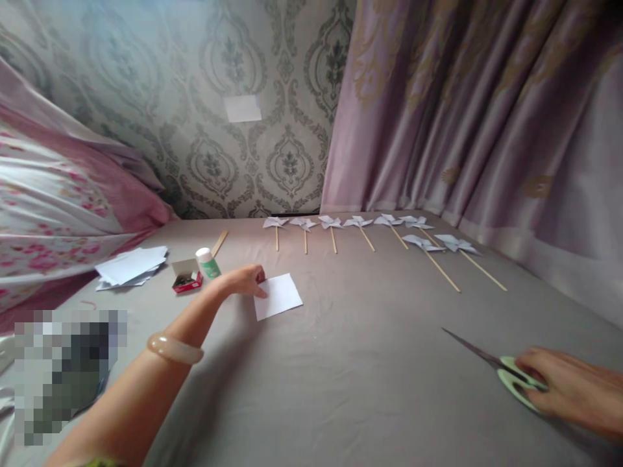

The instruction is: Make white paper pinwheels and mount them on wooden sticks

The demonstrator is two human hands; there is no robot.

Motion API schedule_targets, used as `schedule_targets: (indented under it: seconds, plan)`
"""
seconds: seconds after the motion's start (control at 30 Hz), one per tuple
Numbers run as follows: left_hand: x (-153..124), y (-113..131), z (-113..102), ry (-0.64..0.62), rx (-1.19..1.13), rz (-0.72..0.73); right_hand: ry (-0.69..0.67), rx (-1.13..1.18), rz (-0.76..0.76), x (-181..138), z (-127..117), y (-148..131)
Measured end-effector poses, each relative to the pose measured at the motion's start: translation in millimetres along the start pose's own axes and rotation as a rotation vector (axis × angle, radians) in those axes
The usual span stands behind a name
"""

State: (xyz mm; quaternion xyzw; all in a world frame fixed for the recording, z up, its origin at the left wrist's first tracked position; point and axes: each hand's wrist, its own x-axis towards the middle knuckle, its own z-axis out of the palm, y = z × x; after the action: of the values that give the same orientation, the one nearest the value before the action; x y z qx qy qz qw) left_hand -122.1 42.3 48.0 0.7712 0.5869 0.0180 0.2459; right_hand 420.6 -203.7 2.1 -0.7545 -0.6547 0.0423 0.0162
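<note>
A square of white paper [281,297] lies at the middle of the cloth-covered surface. My left hand [249,280] is closed at its left edge, the thumb over the paper and the fingers curled; the fingertips are partly hidden. At the far right, my right hand [549,383] grips a pair of scissors [509,379] by its pale green handles. The scissor blades look closed and point left and away from me. Close behind my left forearm stand a white-capped glue stick [209,264] and a small red box [187,283] with its lid up and small dark pieces inside.
Several paper pinwheels [359,222] on wooden sticks line the back and right. A stack of white paper [131,267] lies at left, and wooden sticks [220,243] rest behind the glue. Patterned wall and curtains [389,130] bound the surface [350,363]. A blurred patch covers something at lower left.
</note>
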Motion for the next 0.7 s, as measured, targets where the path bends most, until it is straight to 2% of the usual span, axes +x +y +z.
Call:
schedule_targets:
  seconds: [0.03, 0.1, 0.27, 0.37, 0.43, 0.53, 0.6, 0.7]
  plan:
    - [2, 1, -1, -0.008, 0.0, -0.004, -0.088, 0.031, 0.025, 0, -7, -10]
    - [2, 4, -5, -0.024, -0.035, -0.007, -0.132, -0.013, 0.116, -2, -21, -26]
    - [-14, 9, -13, -0.074, -0.197, 0.036, -0.002, -0.034, 0.125, -2, -36, -45]
    - [-26, 14, -13, -0.072, -0.452, 0.07, 0.033, 0.079, 0.033, 10, -34, -65]
    - [-31, 23, -9, -0.016, -0.656, 0.093, 0.099, 0.265, -0.063, 24, -34, -91]
    - [-33, 47, 1, 0.146, -1.001, 0.091, 0.196, 0.671, -0.143, 49, -38, -143]
    - [-32, 68, 9, 0.228, -1.225, 0.086, 0.204, 0.953, -0.119, 66, -45, -180]
    - [-31, 98, 21, 0.258, -1.479, 0.122, 0.18, 1.314, -0.064, 88, -56, -229]
